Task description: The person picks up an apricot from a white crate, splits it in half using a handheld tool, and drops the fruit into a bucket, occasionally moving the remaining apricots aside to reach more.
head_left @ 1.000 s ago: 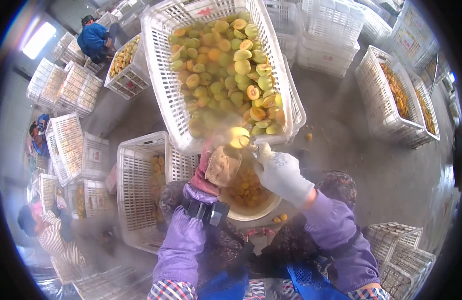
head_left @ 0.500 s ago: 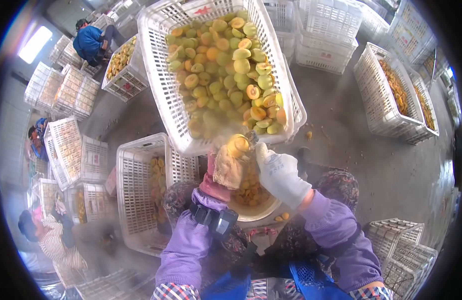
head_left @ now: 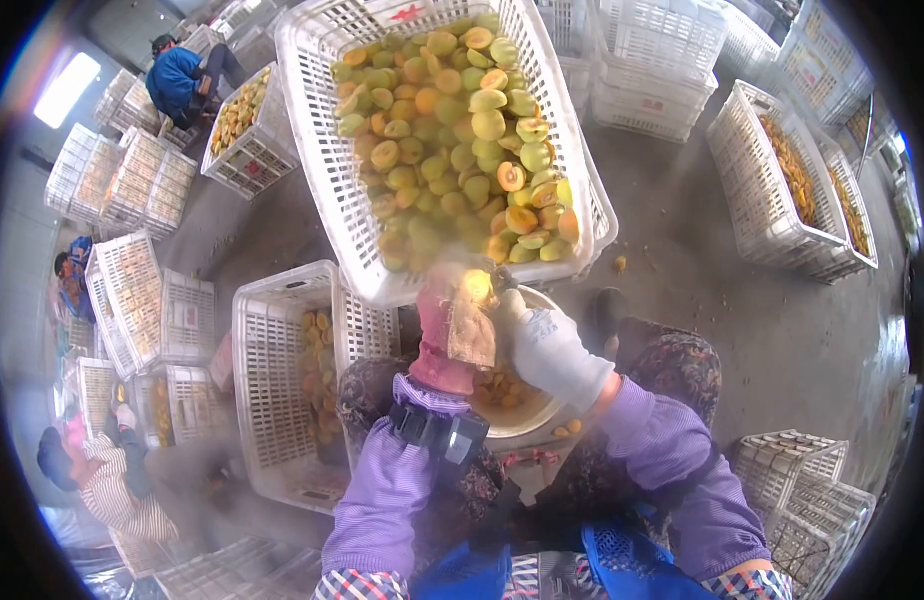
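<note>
My left hand (head_left: 450, 335), in a pink glove with a tan patch, is closed on a yellow apricot half (head_left: 476, 286). Close beside the fruit is my right hand (head_left: 560, 352) in a white glove, its fingers wrapped round a small tool with a dark tip (head_left: 504, 277); the handle is hidden. Below both hands stands a white bucket (head_left: 530, 428) holding cut yellow fruit pieces (head_left: 497, 388). Just beyond them, a white slatted crate (head_left: 329, 172) is heaped with green and orange apricot halves (head_left: 442, 165).
Left of my legs stands another white crate (head_left: 272, 400) with some fruit inside. Filled crates (head_left: 782, 215) are at the right, with stacked crates (head_left: 652, 75) behind. Several people work at the left, including one in blue (head_left: 177, 80). Fruit scraps (head_left: 568, 428) lie on the floor.
My left hand has turned more upright, tipping the fruit half so less of it shows. My right hand has shifted slightly down, baring the bucket's far rim.
</note>
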